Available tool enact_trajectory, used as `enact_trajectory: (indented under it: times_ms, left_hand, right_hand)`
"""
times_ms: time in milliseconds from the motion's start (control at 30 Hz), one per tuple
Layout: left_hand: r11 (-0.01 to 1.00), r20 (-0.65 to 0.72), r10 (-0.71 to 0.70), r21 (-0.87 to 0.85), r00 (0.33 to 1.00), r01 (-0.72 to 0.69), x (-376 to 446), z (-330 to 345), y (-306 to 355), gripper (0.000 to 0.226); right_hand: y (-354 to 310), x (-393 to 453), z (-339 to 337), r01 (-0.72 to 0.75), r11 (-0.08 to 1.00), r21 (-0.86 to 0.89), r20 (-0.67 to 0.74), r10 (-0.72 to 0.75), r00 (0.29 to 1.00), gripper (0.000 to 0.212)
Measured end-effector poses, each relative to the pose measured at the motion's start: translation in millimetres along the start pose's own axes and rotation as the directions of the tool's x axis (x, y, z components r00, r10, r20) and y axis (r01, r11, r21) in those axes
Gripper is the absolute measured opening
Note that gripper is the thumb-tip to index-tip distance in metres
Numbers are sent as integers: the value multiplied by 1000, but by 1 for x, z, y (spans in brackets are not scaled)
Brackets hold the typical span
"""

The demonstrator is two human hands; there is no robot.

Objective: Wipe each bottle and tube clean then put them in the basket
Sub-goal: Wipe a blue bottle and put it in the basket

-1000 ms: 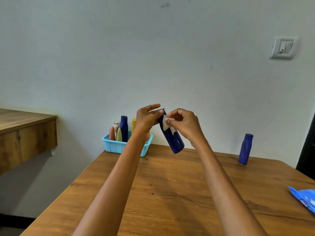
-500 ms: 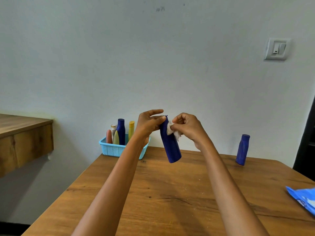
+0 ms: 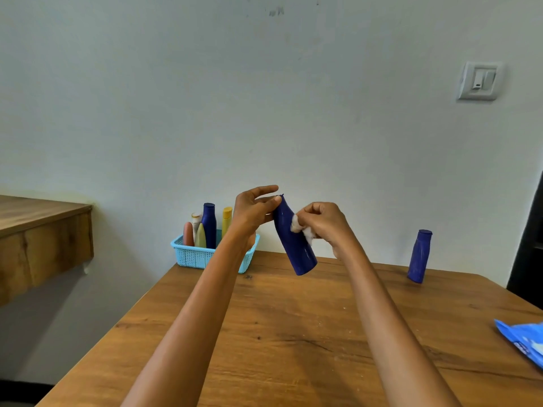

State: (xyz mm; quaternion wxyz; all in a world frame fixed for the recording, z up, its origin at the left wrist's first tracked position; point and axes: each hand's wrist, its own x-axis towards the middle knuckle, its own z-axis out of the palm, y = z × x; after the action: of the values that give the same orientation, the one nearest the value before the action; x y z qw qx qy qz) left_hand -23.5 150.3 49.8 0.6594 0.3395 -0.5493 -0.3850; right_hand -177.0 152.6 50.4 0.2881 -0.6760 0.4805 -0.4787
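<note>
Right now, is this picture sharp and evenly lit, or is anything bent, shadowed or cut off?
Head view: soft, even light, no glare; faint arm shadows fall on the table. The wide lens leans the standing blue bottle. The held blue bottle, the wipe, the left hand and right hand look fairly sharp. The blue packet is cut off at the right edge.
</note>
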Motion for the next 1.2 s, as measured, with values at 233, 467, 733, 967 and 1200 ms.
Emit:
enact_trajectory:
  times_ms: [233,467,733,967,1200]
  left_hand:
    - [999,122,-32,41,992,27,-4,6,-3,28]
    - [1000,42,-10,27,999,9,-2,5,-2,27]
    - [999,67,-39,-3,997,39,-1,6,-3,26]
    - [999,7,-14,30,1000,14,-2,9,-8,26]
    - [1000,-140,-21,11,990,22,6,-2,-11,26]
  right_hand:
    - [2,3,11,115,977,180,-194,-79,978,10]
    - [-1,2,4,83,987,140,-80,-73,994,9]
    - [11,8,3,72,979,188,-126,-48,991,13]
    - [5,8,15,158,978,135,-181,-133,974,11]
    - [40,7,8,-168,974,153,47,163,985,5]
